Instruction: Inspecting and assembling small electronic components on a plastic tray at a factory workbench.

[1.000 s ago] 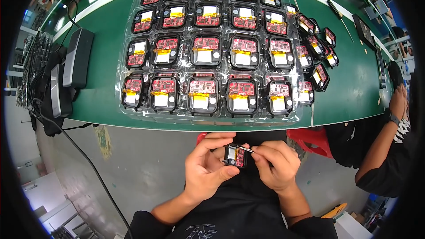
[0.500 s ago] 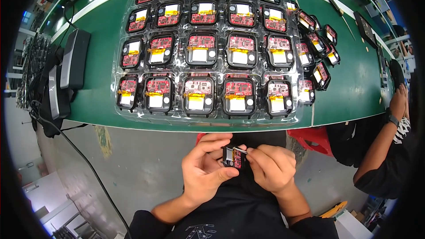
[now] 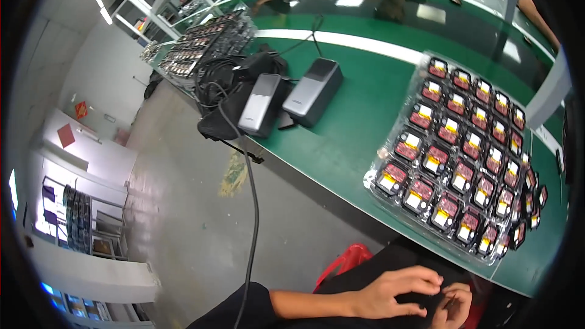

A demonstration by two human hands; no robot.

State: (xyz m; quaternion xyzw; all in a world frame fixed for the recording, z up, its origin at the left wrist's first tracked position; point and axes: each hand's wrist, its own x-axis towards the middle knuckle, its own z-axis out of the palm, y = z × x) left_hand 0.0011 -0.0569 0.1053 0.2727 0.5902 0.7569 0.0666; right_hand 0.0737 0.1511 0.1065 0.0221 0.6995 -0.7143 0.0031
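Observation:
Both my hands are low in the view, over my dark clothing. My left hand (image 3: 390, 294) is curved, with its fingers and thumb bent round a dark gap; whatever sits there blends into the black behind it. Close on its right, my right hand (image 3: 452, 306) has its fingers curled in, and what they pinch is hidden. Beyond the hands, a clear plastic tray (image 3: 373, 178) lies on the green table. Its pockets hold rows of black watch housings (image 3: 437, 157) with red circuit boards, white rectangles and yellow strips.
Loose watch housings (image 3: 518, 234) are heaped at the tray's right side. Two grey-and-black box-shaped devices (image 3: 314, 91) stand on the green table (image 3: 341, 164) to the left. A black cable (image 3: 253, 231) hangs across the view, and a red stool (image 3: 344, 263) stands under the table edge.
The view has swung left, so the tray now appears at the right and my hands at the lower right. The watch housing and thin metal tool seen in my hands earlier cannot be made out now.

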